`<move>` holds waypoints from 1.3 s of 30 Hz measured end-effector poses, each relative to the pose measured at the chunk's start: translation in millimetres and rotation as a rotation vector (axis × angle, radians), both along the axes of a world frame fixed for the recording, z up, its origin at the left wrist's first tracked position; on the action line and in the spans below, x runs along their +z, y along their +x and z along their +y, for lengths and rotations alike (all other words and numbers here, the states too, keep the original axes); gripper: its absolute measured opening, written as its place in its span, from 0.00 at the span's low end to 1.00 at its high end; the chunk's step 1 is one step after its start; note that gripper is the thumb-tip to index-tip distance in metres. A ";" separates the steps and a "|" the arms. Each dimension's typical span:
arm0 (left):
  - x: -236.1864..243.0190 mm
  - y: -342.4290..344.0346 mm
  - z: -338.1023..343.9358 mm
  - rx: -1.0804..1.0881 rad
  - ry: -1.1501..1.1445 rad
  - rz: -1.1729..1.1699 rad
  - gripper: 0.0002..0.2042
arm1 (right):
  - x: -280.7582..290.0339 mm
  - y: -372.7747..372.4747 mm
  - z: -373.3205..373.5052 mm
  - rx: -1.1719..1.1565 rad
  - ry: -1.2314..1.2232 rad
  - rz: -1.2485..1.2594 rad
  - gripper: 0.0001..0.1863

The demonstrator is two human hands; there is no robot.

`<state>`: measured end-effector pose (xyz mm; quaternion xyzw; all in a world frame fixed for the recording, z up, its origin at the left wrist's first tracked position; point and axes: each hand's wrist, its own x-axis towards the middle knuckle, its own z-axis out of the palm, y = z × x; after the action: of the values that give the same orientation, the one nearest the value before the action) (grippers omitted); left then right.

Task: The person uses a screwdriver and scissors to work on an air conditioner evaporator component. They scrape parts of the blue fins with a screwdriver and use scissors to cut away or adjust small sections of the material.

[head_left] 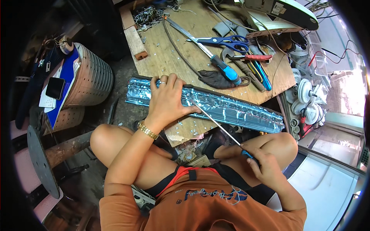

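Note:
A long shiny blue-silver ribbed metal strip (235,113) lies slantwise across the near edge of the wooden bench, its surface torn and crumpled along the middle. My left hand (165,96) is closed over its left part, fingers over the far edge and thumb on the near side. In my right hand (266,166) is a long thin screwdriver (219,126), gripped by its blue and black handle. The screwdriver's tip meets the strip just right of my left thumb. Small shiny flakes are scattered around the strip.
On the bench (169,46) are a file with a blue handle (227,71), blue scissors (227,41), red-handled pliers (258,57), a dark glove (216,79) and a heap of screws (148,17). A perforated drum (90,77) with a phone (55,87) stands left; white spools (306,92) sit right.

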<state>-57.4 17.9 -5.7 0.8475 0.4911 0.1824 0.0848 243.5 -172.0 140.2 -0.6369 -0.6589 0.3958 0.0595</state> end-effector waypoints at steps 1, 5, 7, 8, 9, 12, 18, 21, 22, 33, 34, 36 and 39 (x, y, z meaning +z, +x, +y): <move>0.6 0.6 0.4 -0.007 0.000 -0.002 0.46 | -0.1 -1.8 2.3 0.013 0.021 -0.007 0.26; -2.4 -3.0 -0.2 0.004 0.008 0.016 0.47 | -22.7 -19.1 -12.5 0.011 0.037 -0.011 0.25; -2.4 -3.0 0.0 0.005 -0.035 0.011 0.49 | -45.3 -42.1 -15.1 -0.203 -0.012 0.256 0.25; -2.3 -2.4 -2.3 0.000 -0.030 0.012 0.49 | -55.5 -44.9 -15.9 -0.208 -0.006 0.257 0.25; -1.6 -0.1 -1.1 0.014 -0.029 0.013 0.49 | -67.9 -45.4 -10.3 -0.235 -0.021 0.299 0.25; -0.6 0.8 0.3 0.004 -0.005 0.006 0.50 | -50.8 -34.5 -9.2 -0.251 0.005 0.307 0.25; -1.4 -2.6 0.8 0.001 -0.016 -0.020 0.48 | -6.3 -5.4 -18.1 -0.107 -0.001 0.142 0.25; -3.1 0.7 -0.5 0.005 0.012 -0.006 0.49 | 6.4 -2.9 -13.2 -0.110 -0.059 0.083 0.25; -3.2 0.7 -0.6 0.003 0.021 0.014 0.50 | 12.8 -4.3 -8.2 -0.109 -0.059 0.088 0.25; 2.3 0.9 -1.1 0.014 -0.062 0.008 0.49 | -1.1 -18.1 -14.5 -0.026 -0.048 -0.015 0.25; 4.1 1.0 1.9 0.009 -0.055 -0.004 0.49 | -15.1 -22.6 -25.3 -0.080 -0.002 0.057 0.25; 5.7 -2.4 2.3 -0.001 -0.055 0.007 0.50 | -41.3 -38.4 -28.8 -0.129 0.051 0.172 0.24; -3.2 0.1 -5.4 -0.009 -0.035 -0.024 0.55 | -70.6 -58.5 -13.5 -0.290 -0.055 0.331 0.24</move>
<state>-57.3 12.5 -8.9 0.8459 0.4893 0.1836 0.1062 185.0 -185.5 69.6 -0.6527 -0.5305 0.5002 0.2057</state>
